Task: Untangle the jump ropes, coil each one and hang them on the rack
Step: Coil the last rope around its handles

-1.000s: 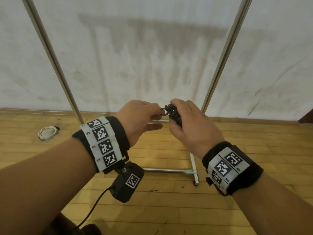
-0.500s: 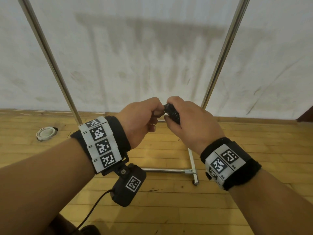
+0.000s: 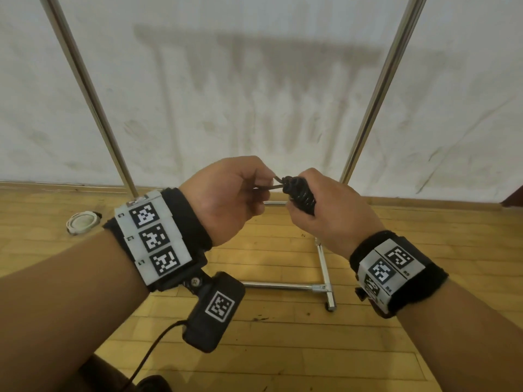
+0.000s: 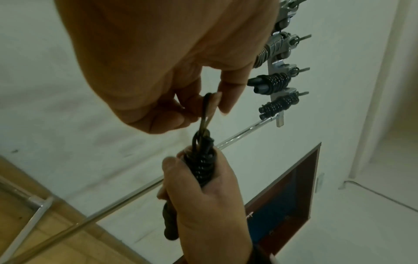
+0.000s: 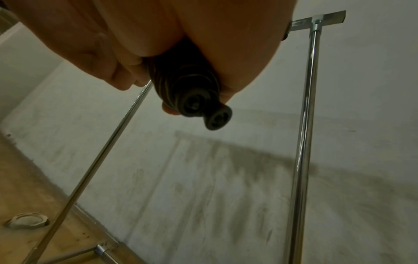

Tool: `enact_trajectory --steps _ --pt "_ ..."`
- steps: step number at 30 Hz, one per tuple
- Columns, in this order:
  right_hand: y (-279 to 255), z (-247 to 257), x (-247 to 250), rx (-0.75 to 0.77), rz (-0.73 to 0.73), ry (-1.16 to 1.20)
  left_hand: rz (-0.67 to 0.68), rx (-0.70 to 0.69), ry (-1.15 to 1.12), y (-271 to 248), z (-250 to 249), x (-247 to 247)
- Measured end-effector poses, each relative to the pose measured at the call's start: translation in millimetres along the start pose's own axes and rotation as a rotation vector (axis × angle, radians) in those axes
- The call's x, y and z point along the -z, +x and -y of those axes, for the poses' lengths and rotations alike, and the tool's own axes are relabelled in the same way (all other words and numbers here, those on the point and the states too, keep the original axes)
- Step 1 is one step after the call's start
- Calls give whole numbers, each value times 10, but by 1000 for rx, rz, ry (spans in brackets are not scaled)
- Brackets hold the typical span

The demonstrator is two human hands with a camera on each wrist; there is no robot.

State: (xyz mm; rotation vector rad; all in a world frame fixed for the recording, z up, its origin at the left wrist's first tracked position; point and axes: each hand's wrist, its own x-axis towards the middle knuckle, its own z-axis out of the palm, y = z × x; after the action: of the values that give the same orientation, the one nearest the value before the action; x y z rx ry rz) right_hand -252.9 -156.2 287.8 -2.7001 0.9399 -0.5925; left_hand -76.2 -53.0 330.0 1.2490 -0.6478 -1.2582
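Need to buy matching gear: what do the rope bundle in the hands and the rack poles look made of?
Rope bundle: glossy black cord, likely plastic or rubber-coated, since highlights glint on its coils. Rack poles: bright polished metal, probably chromed steel, with mirror-like streaks.

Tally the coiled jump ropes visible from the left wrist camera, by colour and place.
Black rope in hand: 1
Black ropes on the rack: 2
Silver rope on the rack: 1
Total: 4 that can be counted

Black jump rope (image 3: 299,194) sits wound tight around its paired handles, centre frame, a short loop (image 4: 206,114) sticking out; coiled ropes (image 4: 272,94) hang upper right on the rack (image 4: 279,107).
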Motion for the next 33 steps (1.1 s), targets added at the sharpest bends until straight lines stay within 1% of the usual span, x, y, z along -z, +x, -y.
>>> enact_trajectory --steps 2,8,13,18,21,23,27,33 --pt "7 -14 -12 -16 -7 25 23 -12 -10 -28 46 -37" --pt "-47 -18 -16 -11 9 162 89 -54 130 -58 145 0" --pt "-68 105 -27 65 29 194 24 -82 252 -11 118 81" --pt "-77 210 -52 61 75 177 18 -84 373 -17 108 104" --pt "-70 270 -49 72 71 181 -44 -100 435 -24 44 110" --pt "-57 287 -44 78 47 172 -79 -104 421 -23 -2 97" --pt "-61 321 -75 89 51 158 -80 -44 400 -18 -65 80" --pt "-75 305 -147 141 79 126 17 52 601 28 -215 153"
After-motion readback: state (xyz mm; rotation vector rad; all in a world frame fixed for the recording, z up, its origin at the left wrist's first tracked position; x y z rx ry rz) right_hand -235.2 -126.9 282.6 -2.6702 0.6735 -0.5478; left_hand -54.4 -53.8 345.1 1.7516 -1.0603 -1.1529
